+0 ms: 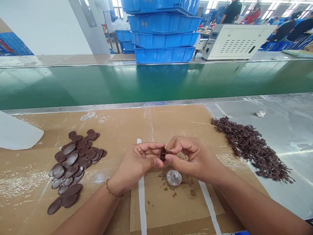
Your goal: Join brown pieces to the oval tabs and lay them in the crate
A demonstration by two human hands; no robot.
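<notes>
Over the middle of the cardboard, my left hand (140,163) pinches a dark brown oval disc (162,154) by its edges, tilted nearly on edge. My right hand (193,158) is closed on a small dark brown piece (168,151) that meets the disc's right side; the fingertips hide most of it. Just below the hands sits a small round dish (173,178) with a whitish, shiny surface. Many similar brown oval discs (73,160) lie in a loose heap at the left. To the right, a long pile of thin, twisted brown pieces (251,147) stretches across the table.
A taped cardboard sheet (171,215) with wet spots lies under my hands. Beyond it runs a green conveyor belt (151,85). Stacked blue crates (166,39) and a cream metal machine (239,42) stand behind. A white curved sheet (19,132) juts in from the left. Other people work far off.
</notes>
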